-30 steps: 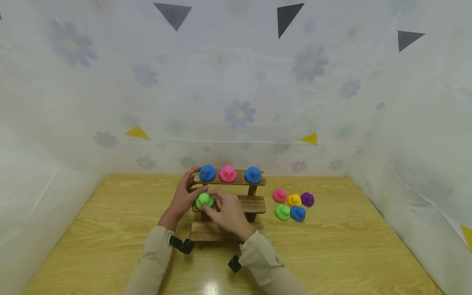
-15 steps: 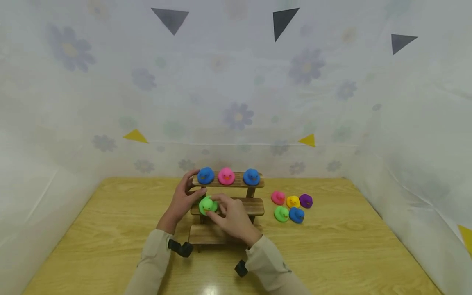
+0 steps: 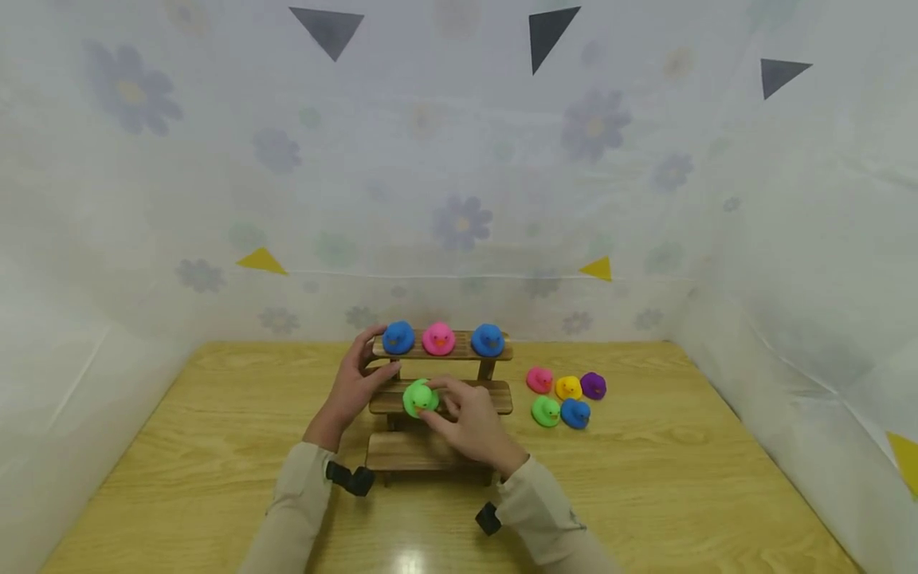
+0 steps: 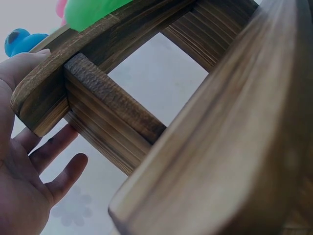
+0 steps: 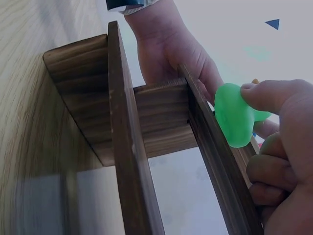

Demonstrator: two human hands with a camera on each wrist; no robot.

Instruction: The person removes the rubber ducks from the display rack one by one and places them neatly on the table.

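Observation:
A brown wooden three-step display stand (image 3: 409,452) stands on the table. My right hand (image 3: 475,421) pinches a green rubber duck (image 3: 419,399) between thumb and fingers at the middle step; in the right wrist view the duck (image 5: 234,115) sits right at the step's edge. My left hand (image 3: 351,391) grips the stand's left end. In the left wrist view its thumb lies over the step's end, with the other fingers (image 4: 68,178) behind and below. Along the top step sit a blue duck (image 3: 398,338), a pink duck (image 3: 439,340) and another blue duck (image 3: 488,340).
To the right of the stand, on the wooden table (image 3: 681,478), lies a group of ducks: pink (image 3: 539,380), yellow (image 3: 569,388), purple (image 3: 594,386), green (image 3: 547,411) and blue (image 3: 576,414). A flowered white sheet (image 3: 459,159) encloses the back and sides.
My right hand has slid the green duck rightward along the middle step, from its left end toward the middle. The left hand stays at the stand's left end.

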